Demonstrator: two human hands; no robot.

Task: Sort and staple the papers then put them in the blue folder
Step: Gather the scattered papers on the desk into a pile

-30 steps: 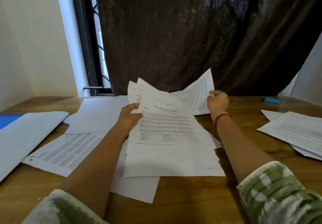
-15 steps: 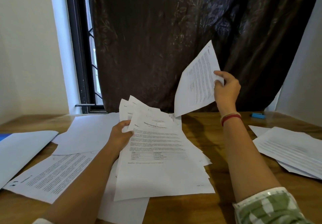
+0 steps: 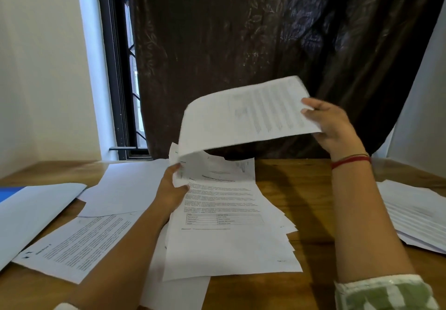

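My left hand [image 3: 171, 189] grips the left edge of a fanned stack of printed papers [image 3: 226, 232] lying on the wooden table [image 3: 306, 189]. My right hand [image 3: 334, 126] pinches the right edge of a single printed sheet [image 3: 246, 121], held in the air above the stack and drooping to the left. A corner of the blue folder [image 3: 9, 192] shows at the far left, mostly under a white sheet [image 3: 31, 213]. No stapler is visible.
More loose sheets lie left of the stack: a printed page [image 3: 77, 242] and a blank one [image 3: 128, 189]. A separate pile of papers [image 3: 417, 215] sits at the right edge. A dark curtain [image 3: 265, 44] and a window [image 3: 120, 68] are behind.
My right hand has lifted one sheet off the back of the stack, raised it, then swung it flatter and further right. The left hand stays on the stack.
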